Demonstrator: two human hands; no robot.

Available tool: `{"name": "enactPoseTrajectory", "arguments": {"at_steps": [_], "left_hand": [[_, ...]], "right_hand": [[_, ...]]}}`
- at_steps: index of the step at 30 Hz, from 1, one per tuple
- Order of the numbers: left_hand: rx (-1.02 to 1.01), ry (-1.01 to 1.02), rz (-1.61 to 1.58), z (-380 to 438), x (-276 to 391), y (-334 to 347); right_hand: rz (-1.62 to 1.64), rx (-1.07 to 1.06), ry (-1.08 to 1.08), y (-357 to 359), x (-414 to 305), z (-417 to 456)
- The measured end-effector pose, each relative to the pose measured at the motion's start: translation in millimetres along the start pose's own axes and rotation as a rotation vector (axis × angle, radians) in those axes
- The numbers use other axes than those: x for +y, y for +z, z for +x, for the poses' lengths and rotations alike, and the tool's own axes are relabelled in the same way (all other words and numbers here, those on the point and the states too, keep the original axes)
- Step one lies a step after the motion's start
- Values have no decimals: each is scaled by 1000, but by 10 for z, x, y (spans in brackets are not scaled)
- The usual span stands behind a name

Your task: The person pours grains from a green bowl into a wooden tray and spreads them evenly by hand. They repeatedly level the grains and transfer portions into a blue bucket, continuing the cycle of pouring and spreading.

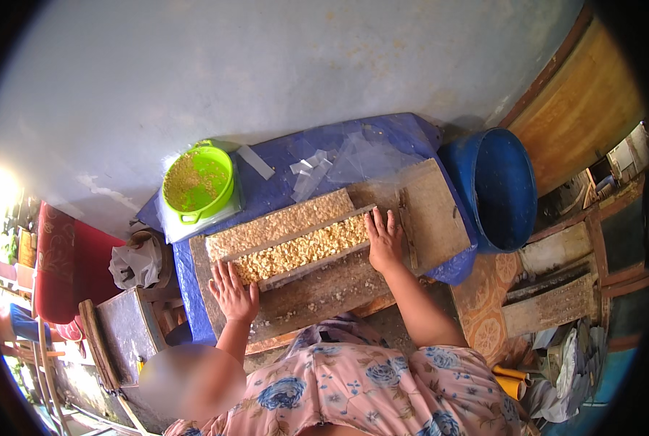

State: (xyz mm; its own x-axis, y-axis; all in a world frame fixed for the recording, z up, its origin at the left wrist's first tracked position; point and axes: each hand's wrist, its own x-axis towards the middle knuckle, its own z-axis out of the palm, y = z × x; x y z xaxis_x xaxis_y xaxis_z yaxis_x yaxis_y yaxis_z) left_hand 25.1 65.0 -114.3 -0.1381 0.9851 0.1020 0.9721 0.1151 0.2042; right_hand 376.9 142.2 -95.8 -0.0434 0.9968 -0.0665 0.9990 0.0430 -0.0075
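Note:
A long strip of loose, pale yellow beans or bean pieces point(308, 244) lies between two narrow wooden slats, like a shallow mould. My left hand point(233, 294) rests flat at the strip's left end, fingers spread, the tips touching the beans' edge. At the right end, my right hand point(385, 241) lies palm down, its fingertips reaching the end of the back slat. Neither hand grips anything that I can see. Behind the back slat lies a flat slab of similar beans point(281, 222), seemingly under clear plastic. Everything sits on a worn wooden board point(324, 300) with scattered crumbs.
A blue plastic sheet point(272, 150) covers the table. A lime-green basin point(207, 185) with bean residue stands back left on plastic. Clear plastic sheets point(368, 158) lie at the back. A blue drum point(466, 191) stands right, a red chair point(57, 261) left. A person's legs show far left.

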Motion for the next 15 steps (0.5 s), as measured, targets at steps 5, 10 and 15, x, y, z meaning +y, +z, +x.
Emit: {"name": "enactPoseTrajectory", "arguments": {"at_steps": [5, 10, 15], "left_hand": [[-13, 21, -22, 0, -8, -12], [-17, 73, -36, -1, 18, -20], [-28, 145, -88, 5, 75, -76]], "right_hand": [[40, 88, -63, 121, -41, 30], [23, 50, -68, 114, -158, 25], [20, -65, -64, -182, -362, -72]]}}
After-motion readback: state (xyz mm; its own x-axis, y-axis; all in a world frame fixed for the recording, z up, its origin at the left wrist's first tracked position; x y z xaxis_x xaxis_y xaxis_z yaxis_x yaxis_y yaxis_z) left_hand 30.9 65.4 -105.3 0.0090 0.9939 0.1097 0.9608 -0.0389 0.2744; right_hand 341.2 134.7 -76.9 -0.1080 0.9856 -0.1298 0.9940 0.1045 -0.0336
